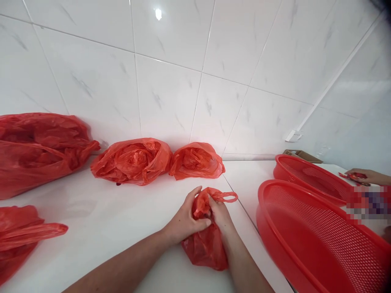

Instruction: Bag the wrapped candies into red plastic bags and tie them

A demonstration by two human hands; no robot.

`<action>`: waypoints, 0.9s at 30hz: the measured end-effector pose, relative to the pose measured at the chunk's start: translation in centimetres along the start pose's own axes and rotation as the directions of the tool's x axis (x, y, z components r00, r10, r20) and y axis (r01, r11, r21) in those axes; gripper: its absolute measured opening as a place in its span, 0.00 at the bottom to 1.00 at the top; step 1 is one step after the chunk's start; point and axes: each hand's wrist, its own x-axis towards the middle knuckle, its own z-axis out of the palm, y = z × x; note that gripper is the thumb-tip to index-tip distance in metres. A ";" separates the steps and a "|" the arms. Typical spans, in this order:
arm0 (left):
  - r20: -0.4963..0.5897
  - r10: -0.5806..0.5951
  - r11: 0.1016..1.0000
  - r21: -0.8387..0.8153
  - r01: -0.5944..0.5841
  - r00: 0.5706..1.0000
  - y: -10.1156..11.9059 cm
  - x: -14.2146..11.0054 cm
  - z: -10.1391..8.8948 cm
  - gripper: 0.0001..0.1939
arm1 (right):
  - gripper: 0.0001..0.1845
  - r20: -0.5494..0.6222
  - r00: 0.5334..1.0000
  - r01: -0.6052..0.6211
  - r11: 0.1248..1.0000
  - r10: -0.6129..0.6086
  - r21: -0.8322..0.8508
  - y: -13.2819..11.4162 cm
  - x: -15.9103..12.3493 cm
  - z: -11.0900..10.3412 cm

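Observation:
A small red plastic bag (206, 248) rests on the white table in front of me, with something dark inside that I cannot make out. My left hand (187, 217) grips its left side, the thumb laid across the front and the fingers behind. On the right side my right hand (218, 211) is closed on the bag's upper part, its fingers partly hidden in the folds. One handle loop of the bag sticks out to the right above that hand.
Against the tiled wall stand a large red bag (39, 162), a medium one (134, 160) and a smaller one (197, 160). Another bag (18, 236) lies at left. Two red plastic baskets (290, 187) (305, 160) stand right; beyond them is another person's hand (366, 176).

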 end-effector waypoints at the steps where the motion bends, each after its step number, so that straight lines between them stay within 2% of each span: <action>1: 0.000 0.019 1.000 0.005 -0.019 1.000 0.0 -0.1 0.0 0.44 | 0.20 -0.036 0.999 0.011 0.999 -0.012 -0.035 -0.1 -0.2 0.2; 3: -0.024 0.023 0.999 -0.021 -0.024 0.999 0.0 -0.1 0.0 0.38 | 0.18 -0.038 0.999 -0.001 0.994 -0.003 -0.109 -0.4 -0.7 0.6; 5: -0.030 -0.021 0.995 -0.095 0.018 0.999 -0.1 0.3 0.0 0.29 | 0.18 0.057 0.998 -0.025 0.993 0.032 -0.118 -0.7 -1.2 0.9; 8: 0.031 -0.110 0.965 -0.238 0.114 0.993 -0.3 0.9 -0.3 0.25 | 0.19 0.220 0.973 -0.086 0.994 0.068 0.073 -1.4 -1.9 0.7; 10: 0.068 -0.134 0.938 -0.315 0.149 0.989 -0.4 1.2 -0.5 0.26 | 0.25 0.306 0.950 -0.135 0.967 0.065 0.216 -1.8 -2.2 0.3; 12: 0.094 -0.147 0.909 -0.380 0.172 0.985 -0.3 1.4 -0.6 0.26 | 0.35 0.367 0.929 -0.159 0.944 0.044 0.290 -2.1 -2.5 -0.1; 13: 0.088 -0.161 0.894 -0.409 0.182 0.983 -0.3 1.4 -0.7 0.25 | 0.39 0.385 0.923 -0.154 0.938 0.025 0.309 -2.2 -2.5 -0.2; 15: 0.000 -0.199 0.874 -0.453 0.177 0.980 -0.4 1.6 -0.7 0.20 | 0.42 0.416 0.909 -0.154 0.935 0.007 0.319 -2.1 -2.6 -0.5; 16: -0.060 -0.220 0.869 -0.465 0.168 0.974 -0.5 1.7 -0.7 0.17 | 0.39 0.423 0.906 -0.150 0.938 0.005 0.311 -2.1 -2.6 -0.5; 18: -0.154 -0.244 0.870 -0.472 0.145 0.958 -0.7 1.8 -0.8 0.14 | 0.29 0.420 0.907 -0.128 0.957 0.007 0.259 -1.8 -2.6 -0.6; 20: -0.164 -0.246 0.869 -0.474 0.142 0.955 -0.8 1.9 -1.0 0.15 | 0.23 0.401 0.916 -0.086 0.979 0.004 0.186 -1.6 -2.4 -0.6; 24: -0.118 -0.216 0.865 -0.484 0.134 0.969 -0.8 1.9 -1.2 0.14 | 0.28 0.337 0.941 0.006 0.996 -0.034 0.084 -1.4 -1.9 -0.5; 27: -0.097 -0.150 0.898 -0.429 0.094 0.984 -0.5 1.6 -1.0 0.14 | 0.27 0.193 0.977 0.107 0.993 -0.093 -0.059 -1.2 -1.3 -0.4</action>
